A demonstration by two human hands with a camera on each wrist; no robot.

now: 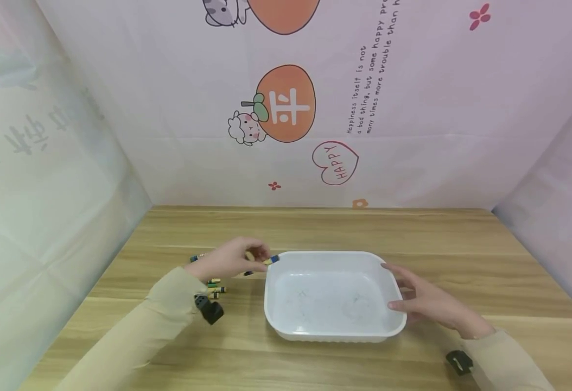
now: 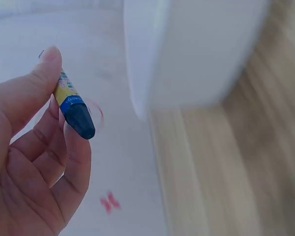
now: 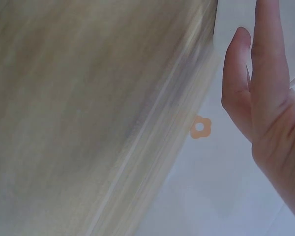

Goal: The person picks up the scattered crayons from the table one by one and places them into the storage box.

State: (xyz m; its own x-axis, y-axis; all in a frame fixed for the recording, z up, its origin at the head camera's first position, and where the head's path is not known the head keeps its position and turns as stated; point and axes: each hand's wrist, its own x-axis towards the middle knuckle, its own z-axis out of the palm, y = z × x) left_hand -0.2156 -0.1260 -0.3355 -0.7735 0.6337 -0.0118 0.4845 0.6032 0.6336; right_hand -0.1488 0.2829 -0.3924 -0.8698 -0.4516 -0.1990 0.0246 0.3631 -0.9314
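Observation:
My left hand (image 1: 239,258) pinches a crayon (image 2: 71,101) between thumb and fingers, just beyond the left rim of a white plastic basin (image 1: 335,336). The crayon has a dark blue tip and a yellow and blue wrapper; its tip points away from the palm in the left wrist view. At the opposite end of the basin, my right hand (image 1: 427,301) holds the right rim, with the thumb and a finger spread over the edge. Several more crayons (image 1: 217,290) lie on the table left of the basin, partly hidden by my left arm.
The wooden table (image 1: 315,369) runs back to a printed white sheet (image 1: 413,163) that hangs behind it. Another pale sheet (image 1: 37,163) borders the left side. Black wrist mounts (image 1: 210,309) sit at both sleeves.

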